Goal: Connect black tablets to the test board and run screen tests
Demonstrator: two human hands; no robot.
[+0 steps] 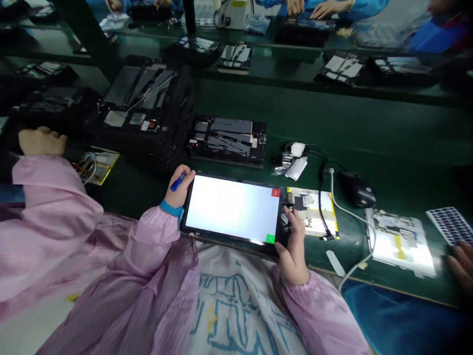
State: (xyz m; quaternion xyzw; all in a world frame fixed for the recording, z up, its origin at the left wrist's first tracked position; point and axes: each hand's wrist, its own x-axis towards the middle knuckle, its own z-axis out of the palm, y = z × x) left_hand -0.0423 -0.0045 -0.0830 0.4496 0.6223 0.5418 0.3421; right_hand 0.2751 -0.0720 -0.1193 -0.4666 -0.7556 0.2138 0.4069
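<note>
Surroundings: assembly room, long green-matted desk (402, 123), a raised shelf of further units (236, 59) along its far side, and co-workers in blue sleeves (332, 7) beyond.

Item in hand: tablet (231, 209), at the desk's front edge, near centre. Screen lit white, with a red square at the top right corner and a green square at the bottom right corner.

Left hand (179, 190): on the tablet's left edge, blue wristband (170, 208) at the wrist. Fingers (189, 172) curled, pinching a blue pen (178, 181) against the edge.

Right hand (293, 259): on the tablet's right end. Fingers (287, 212) wrapped behind it, thumb (281, 249) on the lower edge.

Condition: tablet powered and displaying. No pen contact with the screen. Two open-backed units (227, 140) (142, 98) lie behind it, internals exposed.

Adjacent: yellow-edged panel (312, 212) just right of the tablet, black cable (321, 207) across it; computer mouse (357, 190) beyond.

Right side of desk: white-backed panel (401, 241); sheet of dark squares (451, 226).

Other persons: pink-sleeved neighbour's hand (40, 140) at the left; blurred hand (461, 266) at the right corner.
</note>
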